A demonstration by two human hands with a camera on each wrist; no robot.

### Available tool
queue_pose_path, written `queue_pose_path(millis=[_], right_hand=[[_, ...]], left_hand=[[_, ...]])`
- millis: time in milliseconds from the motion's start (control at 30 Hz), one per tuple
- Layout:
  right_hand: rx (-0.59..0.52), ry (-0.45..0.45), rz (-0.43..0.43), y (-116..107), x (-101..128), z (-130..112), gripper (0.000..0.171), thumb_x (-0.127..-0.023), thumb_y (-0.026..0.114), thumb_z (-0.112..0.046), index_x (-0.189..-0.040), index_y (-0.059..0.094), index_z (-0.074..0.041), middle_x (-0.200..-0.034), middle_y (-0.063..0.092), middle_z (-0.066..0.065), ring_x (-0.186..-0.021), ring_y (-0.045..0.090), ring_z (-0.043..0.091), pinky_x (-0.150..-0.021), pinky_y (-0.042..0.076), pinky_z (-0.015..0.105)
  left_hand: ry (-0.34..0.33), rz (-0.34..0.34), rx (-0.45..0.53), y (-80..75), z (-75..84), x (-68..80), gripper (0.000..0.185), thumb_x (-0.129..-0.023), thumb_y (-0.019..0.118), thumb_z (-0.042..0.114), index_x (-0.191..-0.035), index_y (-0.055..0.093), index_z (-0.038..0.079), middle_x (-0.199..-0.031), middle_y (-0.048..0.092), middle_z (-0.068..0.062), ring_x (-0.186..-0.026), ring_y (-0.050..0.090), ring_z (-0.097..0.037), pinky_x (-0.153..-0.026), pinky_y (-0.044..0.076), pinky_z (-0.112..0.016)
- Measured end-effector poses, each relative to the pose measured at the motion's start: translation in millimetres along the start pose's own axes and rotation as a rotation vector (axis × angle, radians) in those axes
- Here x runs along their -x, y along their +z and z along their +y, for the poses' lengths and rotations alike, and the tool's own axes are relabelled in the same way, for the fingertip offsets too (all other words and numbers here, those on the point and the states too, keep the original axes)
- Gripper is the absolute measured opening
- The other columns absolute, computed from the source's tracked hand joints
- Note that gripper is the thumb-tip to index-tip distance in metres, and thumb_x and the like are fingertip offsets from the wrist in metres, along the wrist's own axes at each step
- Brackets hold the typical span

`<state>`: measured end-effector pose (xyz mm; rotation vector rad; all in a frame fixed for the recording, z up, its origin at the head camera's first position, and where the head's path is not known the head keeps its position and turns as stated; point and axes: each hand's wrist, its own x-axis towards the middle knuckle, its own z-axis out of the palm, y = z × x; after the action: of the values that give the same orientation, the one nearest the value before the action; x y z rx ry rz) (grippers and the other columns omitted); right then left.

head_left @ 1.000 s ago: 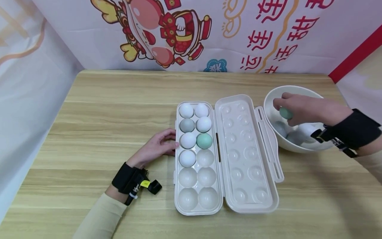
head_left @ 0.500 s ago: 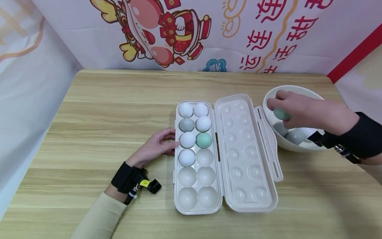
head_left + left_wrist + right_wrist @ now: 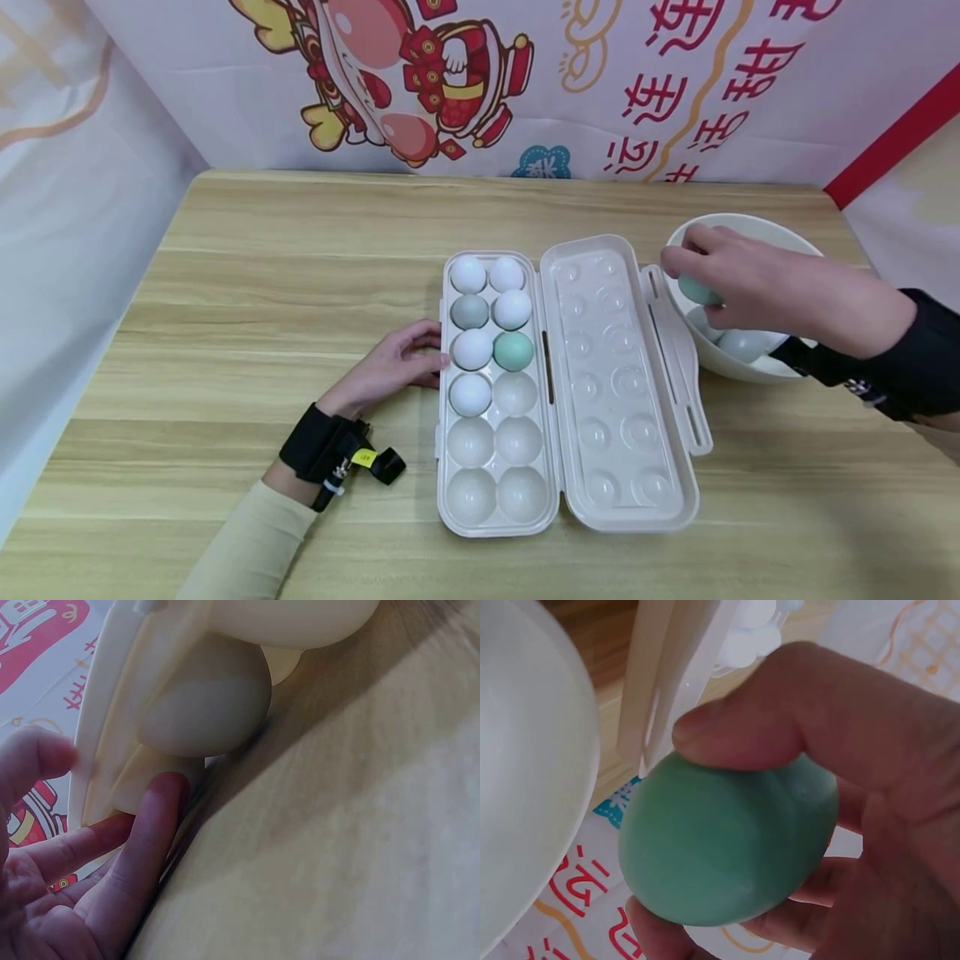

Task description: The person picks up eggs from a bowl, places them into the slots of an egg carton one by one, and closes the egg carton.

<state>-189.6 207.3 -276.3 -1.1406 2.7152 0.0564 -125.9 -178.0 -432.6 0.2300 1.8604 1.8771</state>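
A green egg (image 3: 720,840) is pinched between the thumb and fingers of my right hand (image 3: 780,283), which is above the left part of a white bowl (image 3: 738,223). Inside the bowl, grey and white eggs (image 3: 750,343) are partly hidden by the hand and wrist strap. At the middle of the table lies an opened white plastic egg box (image 3: 471,443). White eggs (image 3: 471,394), a grey egg (image 3: 469,312) and a second green egg (image 3: 513,352) sit in its upper cups. My left hand (image 3: 390,367) holds the box's left edge, thumb at the rim, fingers under it (image 3: 146,832).
The box's dimpled lid (image 3: 611,383) lies folded out to the right, its handle (image 3: 678,367) close beside the bowl. A printed cloth (image 3: 450,83) hangs behind the wooden table (image 3: 300,242). Lower cups (image 3: 497,496) of the box hold no eggs.
My right hand has moved slightly left within the area above the bowl, carrying the green egg toward the box lid. The left hand and the box have stayed in place.
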Motion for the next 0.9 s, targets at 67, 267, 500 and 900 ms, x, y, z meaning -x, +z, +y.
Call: queue_pose_path(millis=[67,267,500,900], right_hand=[[0.0,-0.004,0.008,-2,0,-3,0.059,-0.062,0.09,-0.002,-0.109,0.055,-0.014,-0.106,0.053,0.013,-0.094,0.051,0.029,-0.072,0.058,0.041],[0.024,-0.038,0.025,-8,-5,-13,0.058,-0.064,0.089,-0.001,-0.109,0.056,-0.015,-0.102,0.053,0.011,-0.091,0.052,0.028,-0.069,0.057,0.038],[0.037,-0.075,0.032,-13,-13,-24,0.059,-0.063,0.09,-0.005,-0.11,0.056,-0.014,-0.101,0.052,0.011,-0.09,0.051,0.026,-0.067,0.057,0.035],[-0.007,-0.121,0.034,-18,-29,-44,0.053,-0.068,0.086,-0.001,-0.106,0.052,-0.015,-0.097,0.047,0.008,-0.088,0.048,0.024,-0.065,0.051,0.033]], left_hand=[[-0.001,-0.001,0.001,0.1,0.2,-0.1,0.037,-0.095,0.059,0.004,-0.13,0.048,-0.004,-0.121,0.053,-0.021,-0.098,0.061,-0.028,-0.083,0.056,-0.044],[-0.001,-0.005,0.001,-0.1,0.5,-0.1,0.037,-0.095,0.058,0.003,-0.13,0.048,-0.004,-0.121,0.053,-0.021,-0.099,0.061,-0.028,-0.083,0.056,-0.044],[-0.004,-0.002,0.001,-0.1,1.3,0.2,0.037,-0.095,0.058,0.003,-0.13,0.048,-0.005,-0.122,0.053,-0.021,-0.099,0.061,-0.028,-0.082,0.056,-0.044],[0.008,-0.007,0.0,-0.9,0.1,-0.3,0.035,-0.095,0.059,0.004,-0.128,0.049,-0.005,-0.12,0.053,-0.021,-0.098,0.061,-0.027,-0.082,0.056,-0.044]])
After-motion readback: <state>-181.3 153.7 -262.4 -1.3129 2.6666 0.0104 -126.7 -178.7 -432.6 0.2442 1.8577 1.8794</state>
